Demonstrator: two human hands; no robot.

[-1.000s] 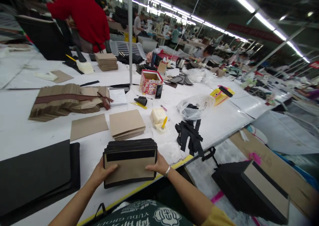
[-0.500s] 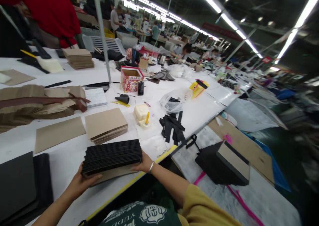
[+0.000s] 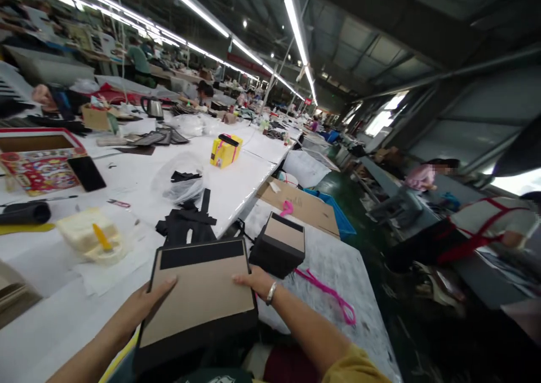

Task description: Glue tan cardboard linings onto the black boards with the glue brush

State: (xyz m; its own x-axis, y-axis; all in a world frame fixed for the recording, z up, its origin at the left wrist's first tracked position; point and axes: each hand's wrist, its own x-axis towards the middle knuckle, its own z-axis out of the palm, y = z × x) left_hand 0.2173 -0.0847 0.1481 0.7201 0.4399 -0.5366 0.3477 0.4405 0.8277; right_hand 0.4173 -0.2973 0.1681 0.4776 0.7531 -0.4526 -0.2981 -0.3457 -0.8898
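A stack of black-edged panels (image 3: 198, 298) with a tan cardboard face and a black strip along its far edge is held in front of my body. My left hand (image 3: 147, 304) grips its left side, thumb on the tan face. On the right side my right hand (image 3: 257, 281), with a silver bracelet at the wrist, holds it the same way; the fingers beneath are hidden. Just beyond my right hand, a similar black-and-tan stack (image 3: 279, 242) rests on the lower grey-white surface (image 3: 338, 270). Black fabric strips (image 3: 186, 222) lie on the white table (image 3: 228, 186).
On the table are a glue-like cream block (image 3: 88, 231), a red patterned box (image 3: 38, 160), a phone (image 3: 87, 173), a plastic bag (image 3: 181, 186) and a yellow package (image 3: 226, 149). Pink ribbon (image 3: 329, 293) lies at right. People work in the background.
The view has swung right. The held stack has moved off the table's front edge toward the lower surface, and its tan face now shows instead of its layered black edges.
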